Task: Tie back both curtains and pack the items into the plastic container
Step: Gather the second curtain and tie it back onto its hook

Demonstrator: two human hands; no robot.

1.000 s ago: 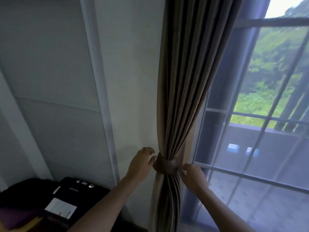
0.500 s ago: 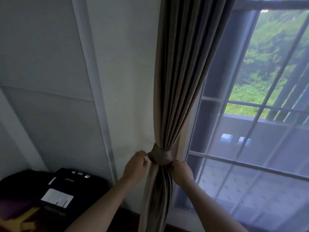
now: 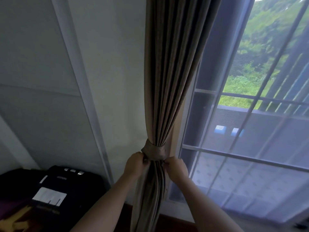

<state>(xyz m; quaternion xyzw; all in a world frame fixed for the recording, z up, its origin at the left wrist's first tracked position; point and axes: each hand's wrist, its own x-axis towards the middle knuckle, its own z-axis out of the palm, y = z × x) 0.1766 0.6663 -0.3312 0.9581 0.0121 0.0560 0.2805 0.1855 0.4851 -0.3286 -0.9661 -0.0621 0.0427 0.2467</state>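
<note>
A brown pleated curtain [image 3: 168, 72] hangs gathered in front of me, between the white wall and the window. A tieback band [image 3: 154, 151] of the same brown cloth is wrapped round it at waist height. My left hand [image 3: 135, 164] grips the curtain cloth just under the band's left side, fingers curled. On the band's lower right edge, my right hand [image 3: 175, 168] pinches the cloth with its fingertips. The plastic container is not in view.
A dark suitcase [image 3: 63, 195] with a white label lies at the lower left, with yellow and purple things beside it. A white door frame [image 3: 80, 91] runs down the wall. The window [image 3: 250, 114] with white bars and a sheer screen fills the right.
Both hands went from open and beside the band to curled on the cloth right under it. The view has moved closer to the curtain.
</note>
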